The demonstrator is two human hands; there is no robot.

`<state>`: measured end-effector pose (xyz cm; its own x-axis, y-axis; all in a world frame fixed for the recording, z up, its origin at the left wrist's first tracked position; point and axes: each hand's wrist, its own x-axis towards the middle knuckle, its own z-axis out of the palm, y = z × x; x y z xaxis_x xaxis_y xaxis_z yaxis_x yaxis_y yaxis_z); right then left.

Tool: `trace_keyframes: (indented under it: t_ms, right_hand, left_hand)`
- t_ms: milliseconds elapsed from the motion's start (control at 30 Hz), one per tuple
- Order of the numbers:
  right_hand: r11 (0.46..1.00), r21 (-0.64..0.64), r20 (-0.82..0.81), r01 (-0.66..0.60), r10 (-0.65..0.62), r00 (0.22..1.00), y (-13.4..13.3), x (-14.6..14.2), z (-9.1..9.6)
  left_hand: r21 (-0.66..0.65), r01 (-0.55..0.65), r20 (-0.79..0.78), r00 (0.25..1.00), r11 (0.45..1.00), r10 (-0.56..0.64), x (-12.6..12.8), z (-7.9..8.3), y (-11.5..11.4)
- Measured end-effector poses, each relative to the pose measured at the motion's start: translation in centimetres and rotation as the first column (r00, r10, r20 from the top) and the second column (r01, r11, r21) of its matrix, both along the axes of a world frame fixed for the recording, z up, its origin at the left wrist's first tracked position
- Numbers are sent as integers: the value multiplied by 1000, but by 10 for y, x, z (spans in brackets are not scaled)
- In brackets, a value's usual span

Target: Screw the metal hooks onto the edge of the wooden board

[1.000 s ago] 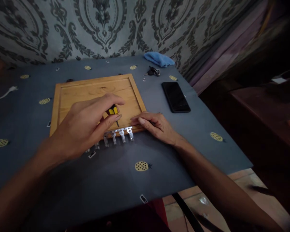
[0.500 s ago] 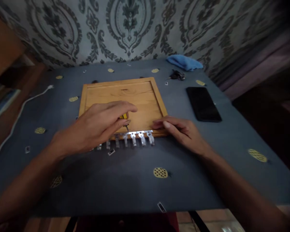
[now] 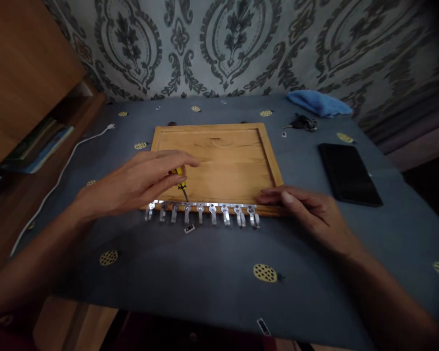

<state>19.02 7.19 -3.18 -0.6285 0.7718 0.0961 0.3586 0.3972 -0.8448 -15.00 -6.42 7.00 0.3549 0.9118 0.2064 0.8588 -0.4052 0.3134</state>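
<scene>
My left hand (image 3: 146,178) grips a screwdriver (image 3: 182,185) by its short yellow and black handle. Its shaft slants down, with the tip at the metal hook rail (image 3: 200,207). This rail, with several shiny hooks, lies along the near edge of a framed wooden board (image 3: 219,165); the hooks hang over toward me. Resting at the board's near right corner is my right hand (image 3: 307,207), its fingers stretched over the frame and its thumb apart. Nothing shows in that hand, though its fingertips are partly dim.
A black phone (image 3: 349,174) lies right of the board, with keys (image 3: 303,122) and a blue cloth (image 3: 319,103) behind. At the left run a white cable (image 3: 73,151) and a wooden shelf (image 3: 44,156) with books. A patterned wall (image 3: 227,48) stands behind the table (image 3: 219,287).
My view has swung left, so everything sits further right in the picture. My left hand, with the screwdriver, has moved left along the hook rail. The right hand stays at the board's corner.
</scene>
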Motion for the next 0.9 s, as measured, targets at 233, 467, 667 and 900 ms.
trace_keyframes:
  t_ms: [233,467,667,900]
  right_hand:
    - [999,22,21,23,-24,1000,2,2,-3]
    - [999,19,17,28,-28,999,4,1,-2]
    - [999,2,32,44,-45,999,3,1,-2]
    - [999,-15,20,34,-34,999,2,0,1]
  left_hand:
    - [26,-61,-62,996,998,63,-24,7,-19]
    - [39,-122,-66,990,992,124,-37,7,-31]
    - [-3,-150,-87,985,989,150,-44,9,-39]
    - [-67,-208,-137,971,976,197,-49,17,-44]
